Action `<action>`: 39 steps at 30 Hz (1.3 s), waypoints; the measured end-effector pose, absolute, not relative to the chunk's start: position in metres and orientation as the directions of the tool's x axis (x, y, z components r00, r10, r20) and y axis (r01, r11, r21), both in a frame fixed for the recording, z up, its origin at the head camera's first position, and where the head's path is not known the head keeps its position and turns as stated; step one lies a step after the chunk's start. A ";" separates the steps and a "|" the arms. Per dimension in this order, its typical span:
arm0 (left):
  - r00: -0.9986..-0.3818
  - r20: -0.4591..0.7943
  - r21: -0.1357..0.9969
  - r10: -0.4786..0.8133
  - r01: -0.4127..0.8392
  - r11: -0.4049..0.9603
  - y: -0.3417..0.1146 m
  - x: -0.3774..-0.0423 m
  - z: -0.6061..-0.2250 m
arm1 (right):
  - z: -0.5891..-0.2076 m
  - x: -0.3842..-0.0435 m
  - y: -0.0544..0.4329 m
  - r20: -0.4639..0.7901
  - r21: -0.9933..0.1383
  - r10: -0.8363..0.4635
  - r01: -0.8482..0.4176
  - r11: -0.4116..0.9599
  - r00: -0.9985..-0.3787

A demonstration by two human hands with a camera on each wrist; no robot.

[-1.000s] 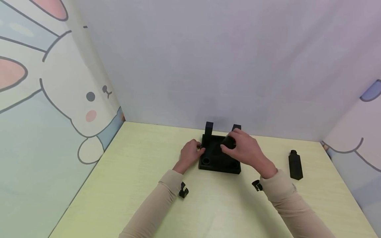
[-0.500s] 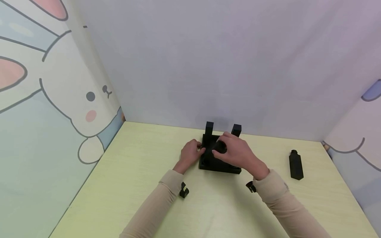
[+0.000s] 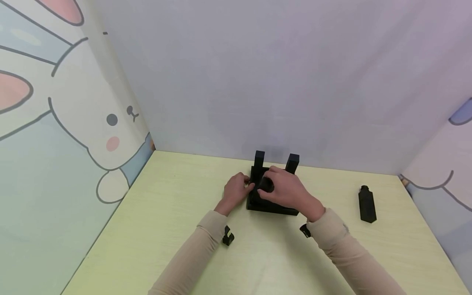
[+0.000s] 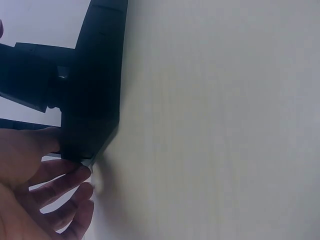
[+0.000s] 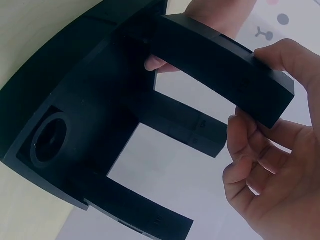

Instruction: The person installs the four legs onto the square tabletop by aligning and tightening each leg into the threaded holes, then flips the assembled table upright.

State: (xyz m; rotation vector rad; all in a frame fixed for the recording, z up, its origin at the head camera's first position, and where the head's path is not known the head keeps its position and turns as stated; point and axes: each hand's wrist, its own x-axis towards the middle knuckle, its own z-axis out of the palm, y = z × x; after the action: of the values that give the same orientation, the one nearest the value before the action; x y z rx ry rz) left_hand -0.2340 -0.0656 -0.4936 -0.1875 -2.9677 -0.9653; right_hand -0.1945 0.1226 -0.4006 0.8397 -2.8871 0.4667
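A small black square tabletop (image 3: 273,208) lies upside down on the table, with two legs (image 3: 259,159) standing up from its far corners. My left hand (image 3: 234,189) grips its left edge, thumb on top and fingertips (image 4: 82,172) at the underside. Over the near left corner, my right hand (image 3: 284,186) holds another black table leg (image 5: 225,75) near its upper end, between thumb and fingers. In the left wrist view a narrow neck shows between this leg (image 4: 27,77) and the tabletop. A round socket (image 5: 49,140) shows at the near right corner.
One more black leg (image 3: 367,205) with a threaded end lies to the right on the pale table (image 3: 177,205). A light curtain wall (image 3: 221,102) stands close behind the tabletop. Small black mounts (image 3: 228,236) show near both wrists.
My right hand has moved left with the leg, from above the tabletop's middle to its near left corner. My left hand stays at the left edge.
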 end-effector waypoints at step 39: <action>-0.991 0.056 0.583 0.118 0.128 0.802 -0.065 -0.235 -0.494 | -0.421 -0.188 0.141 0.193 -0.297 -0.499 -0.535 0.791 -0.845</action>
State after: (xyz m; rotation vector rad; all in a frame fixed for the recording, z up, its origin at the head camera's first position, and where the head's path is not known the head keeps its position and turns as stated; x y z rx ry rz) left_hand -0.2353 -0.0650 -0.4935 -0.2023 -2.9664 -0.9610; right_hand -0.1883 0.1409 -0.4212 0.8324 -2.8729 0.5237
